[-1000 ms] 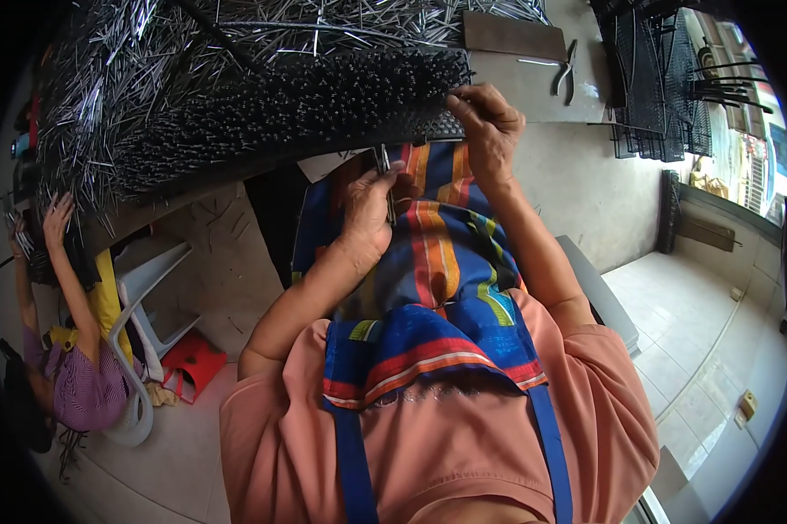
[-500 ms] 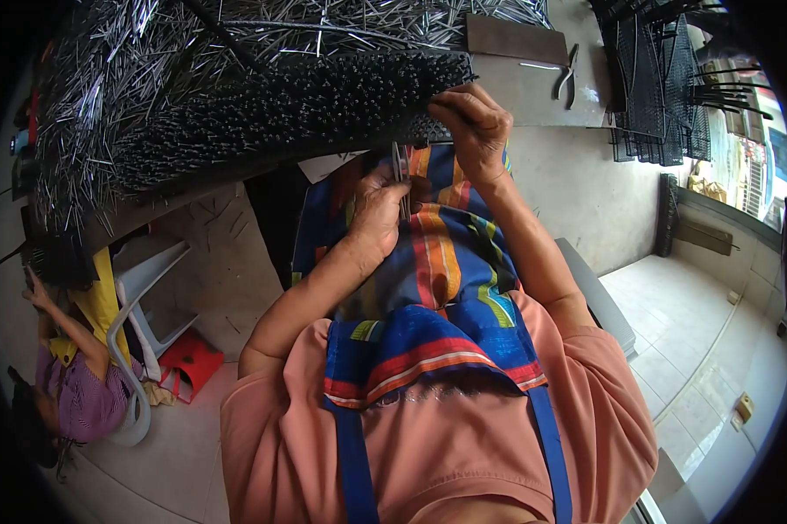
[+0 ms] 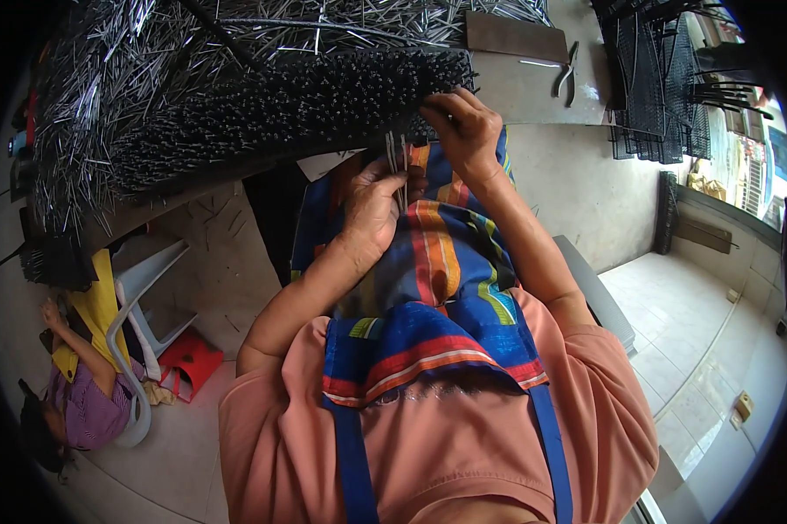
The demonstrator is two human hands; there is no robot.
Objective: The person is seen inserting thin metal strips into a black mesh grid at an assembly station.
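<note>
Several thin metal strips (image 3: 392, 150) stand clamped between the fingers of my left hand (image 3: 372, 206), their tips up at the near edge of the bristled black block (image 3: 324, 105); were that grip to slacken, I reckon they could slip onto the striped apron (image 3: 433, 240) beneath. My right hand (image 3: 475, 135) has its fingers bunched at the block's right end, yet against such dark bristles I cannot tell whether their tips close on anything, and a crooked push could bend the bristles just left of them or prick my skin.
</note>
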